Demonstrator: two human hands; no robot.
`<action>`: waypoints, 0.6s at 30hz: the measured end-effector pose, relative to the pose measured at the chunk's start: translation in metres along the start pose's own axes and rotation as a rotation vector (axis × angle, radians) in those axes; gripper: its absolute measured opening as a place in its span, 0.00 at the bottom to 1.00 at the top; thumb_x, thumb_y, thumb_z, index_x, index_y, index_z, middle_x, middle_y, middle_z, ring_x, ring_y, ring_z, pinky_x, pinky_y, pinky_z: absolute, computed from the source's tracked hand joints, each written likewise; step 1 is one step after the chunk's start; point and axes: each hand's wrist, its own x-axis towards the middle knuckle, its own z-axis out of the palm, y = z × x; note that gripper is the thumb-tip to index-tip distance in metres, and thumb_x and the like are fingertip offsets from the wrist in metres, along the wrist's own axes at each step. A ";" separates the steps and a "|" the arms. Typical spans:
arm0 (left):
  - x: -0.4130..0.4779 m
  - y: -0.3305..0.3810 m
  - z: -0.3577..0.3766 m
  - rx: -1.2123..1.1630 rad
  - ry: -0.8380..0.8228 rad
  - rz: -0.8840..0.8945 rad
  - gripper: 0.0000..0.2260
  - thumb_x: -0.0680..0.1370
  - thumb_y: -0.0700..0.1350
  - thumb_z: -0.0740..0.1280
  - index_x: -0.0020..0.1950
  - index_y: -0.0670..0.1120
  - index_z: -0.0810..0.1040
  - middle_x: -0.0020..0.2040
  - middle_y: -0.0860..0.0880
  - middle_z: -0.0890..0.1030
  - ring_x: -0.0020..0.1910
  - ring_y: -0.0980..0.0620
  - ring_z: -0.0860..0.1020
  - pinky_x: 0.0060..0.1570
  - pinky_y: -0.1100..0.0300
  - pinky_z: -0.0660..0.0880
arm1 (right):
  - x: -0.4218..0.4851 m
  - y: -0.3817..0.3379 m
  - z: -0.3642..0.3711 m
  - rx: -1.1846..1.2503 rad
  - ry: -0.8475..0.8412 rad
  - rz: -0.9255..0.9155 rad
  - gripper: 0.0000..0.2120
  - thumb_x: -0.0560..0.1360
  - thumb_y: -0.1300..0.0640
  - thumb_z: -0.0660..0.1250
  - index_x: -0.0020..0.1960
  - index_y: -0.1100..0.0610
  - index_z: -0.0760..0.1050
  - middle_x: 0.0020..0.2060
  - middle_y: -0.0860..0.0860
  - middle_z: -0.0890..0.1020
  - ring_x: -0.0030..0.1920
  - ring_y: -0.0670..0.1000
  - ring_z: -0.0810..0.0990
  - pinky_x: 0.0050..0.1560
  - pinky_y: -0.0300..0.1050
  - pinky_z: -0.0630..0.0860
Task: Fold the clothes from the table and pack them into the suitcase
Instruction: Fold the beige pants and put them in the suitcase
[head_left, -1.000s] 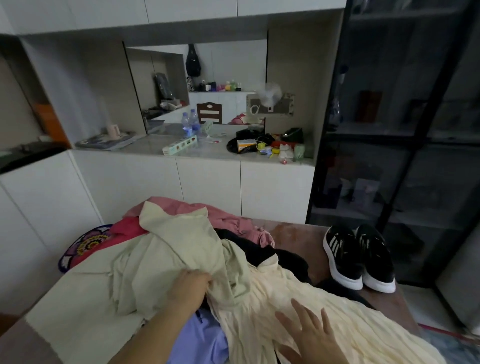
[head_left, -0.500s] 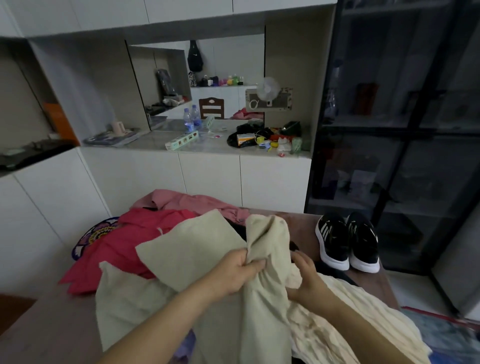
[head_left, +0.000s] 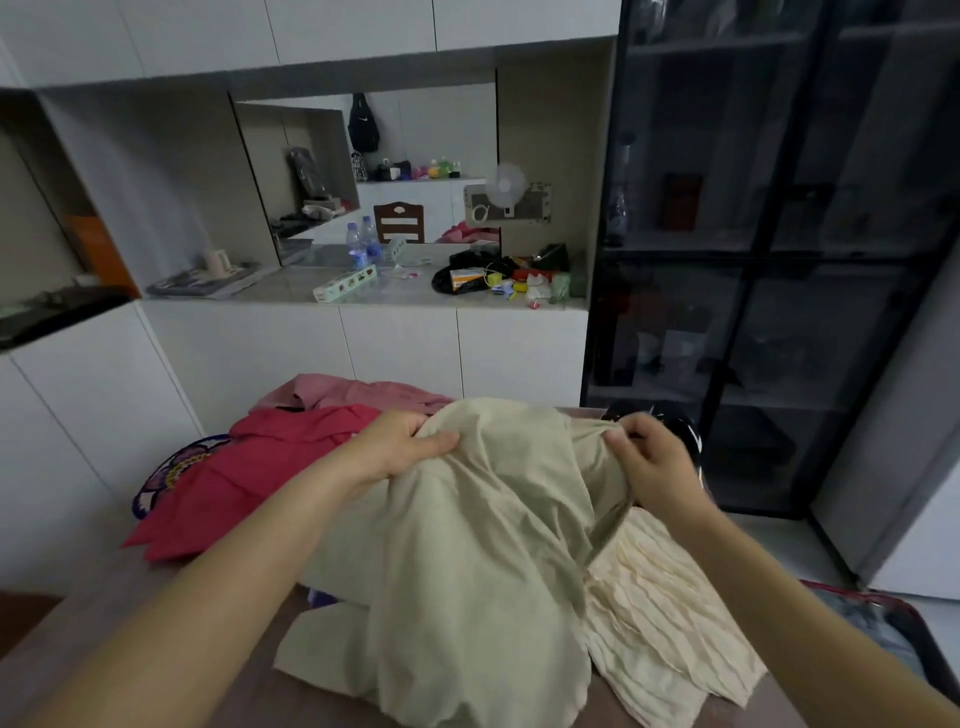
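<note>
Left hand, right hand grip beige garment, lifted above table.

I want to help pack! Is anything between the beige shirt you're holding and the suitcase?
Nothing visible blocks it. Both hands, left hand and right hand, hold the beige garment up; the suitcase lies open, low on the right.

Both forearms bare to frame bottom, no sleeves in view. Left hand and right hand: no rings, watch, gloves.
</note>
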 end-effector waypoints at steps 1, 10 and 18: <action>0.000 -0.010 -0.002 0.137 0.012 -0.003 0.14 0.75 0.51 0.70 0.34 0.44 0.75 0.31 0.52 0.77 0.30 0.56 0.74 0.31 0.61 0.67 | -0.001 0.002 -0.007 -0.018 0.033 0.030 0.08 0.77 0.56 0.65 0.42 0.58 0.74 0.33 0.52 0.75 0.33 0.47 0.71 0.35 0.42 0.70; -0.005 -0.125 0.007 0.569 0.203 -0.420 0.17 0.76 0.46 0.64 0.63 0.45 0.68 0.62 0.39 0.70 0.58 0.37 0.73 0.55 0.50 0.71 | -0.024 0.060 -0.016 -0.520 -0.230 0.188 0.18 0.73 0.47 0.70 0.61 0.49 0.74 0.55 0.47 0.78 0.51 0.47 0.78 0.51 0.41 0.73; -0.036 -0.108 0.085 0.572 0.065 0.026 0.27 0.74 0.56 0.68 0.70 0.48 0.67 0.68 0.48 0.67 0.68 0.47 0.65 0.64 0.54 0.67 | -0.074 0.098 0.020 -0.895 -0.487 0.473 0.22 0.70 0.29 0.60 0.41 0.49 0.71 0.36 0.43 0.76 0.41 0.47 0.77 0.43 0.43 0.71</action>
